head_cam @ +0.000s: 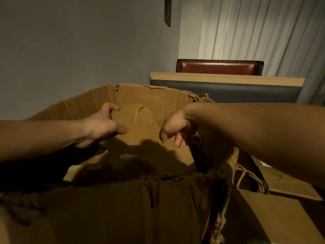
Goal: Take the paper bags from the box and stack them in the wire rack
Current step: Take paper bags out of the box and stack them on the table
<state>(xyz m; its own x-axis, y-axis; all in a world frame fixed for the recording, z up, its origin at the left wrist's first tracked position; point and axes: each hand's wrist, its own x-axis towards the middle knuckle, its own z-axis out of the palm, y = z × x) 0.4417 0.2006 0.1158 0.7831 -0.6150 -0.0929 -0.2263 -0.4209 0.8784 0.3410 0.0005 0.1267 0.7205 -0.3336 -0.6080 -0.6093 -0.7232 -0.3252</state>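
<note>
- Head view: both hands are inside a big cardboard box (154, 95) with torn upper edges; its far wall is lit and its near wall is in dark shadow.
- The left hand (103, 124) holds the left edge of a flat brown paper bag (140, 129). The thumb lies on the front face of the bag and the fingers curl round its upper left corner, so the grip is closed on the bag.
- The right hand (175, 129) holds the right edge of the same bag. The fingers are curled, and the edge of the paper is pinched between thumb and fingers; the fingertips show behind the paper.
- The bag stands nearly upright inside the box, close to the far wall, between the two hands. Its twisted paper handle (143, 114) lies flat on the front face, near the top.
- The lower part of the bag is in the shadow of the arms, so I cannot tell what it rests on.
- More paper bags (277, 180) lie at the right side, outside the box, flat and overlapping, with handles visible.
- Behind the box there is a table (228, 79) with a light wooden edge, and behind it a brown padded chair back (219, 66).
- A pale curtain (255, 32) hangs at the upper right, and a grey wall (70, 41) fills the left.
</note>
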